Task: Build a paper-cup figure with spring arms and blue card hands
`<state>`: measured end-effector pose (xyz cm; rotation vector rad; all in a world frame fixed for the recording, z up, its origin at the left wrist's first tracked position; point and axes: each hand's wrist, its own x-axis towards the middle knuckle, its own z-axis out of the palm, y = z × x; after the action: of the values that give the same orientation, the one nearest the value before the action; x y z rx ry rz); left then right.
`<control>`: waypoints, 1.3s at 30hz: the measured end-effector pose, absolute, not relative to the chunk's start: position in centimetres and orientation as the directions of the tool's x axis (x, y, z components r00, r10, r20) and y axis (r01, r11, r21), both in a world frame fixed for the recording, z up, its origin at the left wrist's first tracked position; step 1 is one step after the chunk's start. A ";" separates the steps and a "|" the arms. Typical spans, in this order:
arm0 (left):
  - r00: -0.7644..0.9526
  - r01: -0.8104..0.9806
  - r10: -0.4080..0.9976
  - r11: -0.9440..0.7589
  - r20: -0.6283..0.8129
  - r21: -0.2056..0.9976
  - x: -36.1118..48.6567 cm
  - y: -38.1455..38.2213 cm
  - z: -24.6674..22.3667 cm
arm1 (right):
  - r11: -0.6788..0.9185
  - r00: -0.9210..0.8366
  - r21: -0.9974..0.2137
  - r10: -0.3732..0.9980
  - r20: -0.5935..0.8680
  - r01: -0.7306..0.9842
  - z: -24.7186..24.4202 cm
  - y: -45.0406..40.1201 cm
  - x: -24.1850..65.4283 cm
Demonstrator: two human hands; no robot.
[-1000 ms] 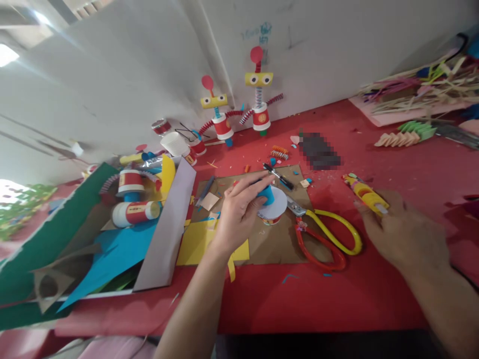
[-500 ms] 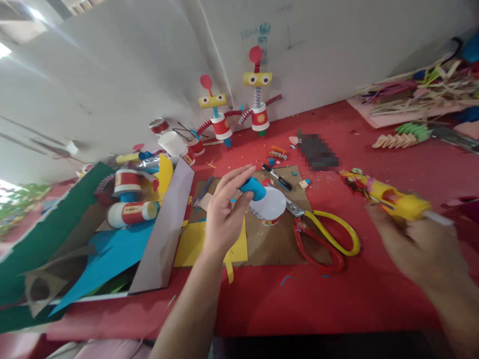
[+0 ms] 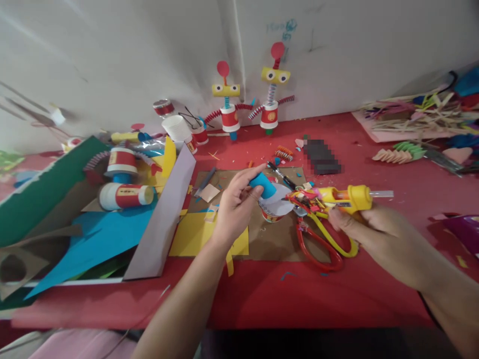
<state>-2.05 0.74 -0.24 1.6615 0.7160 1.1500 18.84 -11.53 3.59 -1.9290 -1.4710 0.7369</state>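
Between the thumb and fingers of my left hand [image 3: 236, 203] is a blue paper tube [image 3: 263, 185], tilted over an upturned paper cup [image 3: 272, 215]. My right hand [image 3: 377, 227] is wrapped round a yellow glue gun [image 3: 348, 198], a clear glue stick poking out of its back. The gun's nozzle, crusted with coloured scraps, points left at the tube's lower end and the cup's white base; whether it touches cannot be made out. Beneath the gun lie large scissors [image 3: 325, 262] with one red and one yellow handle, on a brown cardboard sheet [image 3: 271, 245].
Two paper-cup robot figures [image 3: 230, 117] stand by the wall. A box [image 3: 56, 194] of coloured paper and cup pieces sits left. Behind the cup lie a black pen [image 3: 281, 175] and a pixelated dark object [image 3: 324, 157]. Paper strips [image 3: 411, 112] are heaped at back right.
My right hand has brought the glue gun left from the table's right side, up to the cup. The blue tube is tilted closer over the cup's base. The camera view has shifted slightly.
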 end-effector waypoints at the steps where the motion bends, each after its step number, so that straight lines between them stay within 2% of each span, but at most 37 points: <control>1: 0.388 -0.044 0.847 -0.376 0.362 0.926 -2.1 0.8 -0.2 | -0.207 0.214 -0.743 0.973 -0.088 0.637 3.6 -11.6 18.8; 8: 0.400 0.006 0.829 -0.428 0.390 0.904 -2.4 0.8 0.1 | -0.294 0.242 -0.655 0.955 -0.172 0.696 3.8 -11.5 18.8; 16: 0.391 0.032 0.837 -0.429 0.383 0.903 -2.3 0.9 0.1 | -0.262 0.267 -0.593 0.960 -0.080 0.762 4.5 -11.4 18.7; 25: 0.385 -0.075 0.873 -0.293 0.299 0.953 -2.4 1.1 -0.3 | -0.261 0.276 -0.528 0.960 -0.052 0.808 4.7 -10.7 18.5; 32: 0.383 -0.104 0.885 -0.245 0.266 0.964 -2.5 1.1 -0.2 | -0.256 0.288 -0.531 0.957 -0.024 0.808 5.4 -10.6 18.2; 39: 0.365 -0.122 0.898 -0.218 0.248 0.968 -2.5 1.1 0.0 | -0.269 0.276 -0.594 0.958 -0.081 0.758 5.5 -10.5 18.0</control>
<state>-2.52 1.06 -0.05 1.4794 0.7389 1.1161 18.05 -10.48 5.54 -2.1089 -1.5437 0.6049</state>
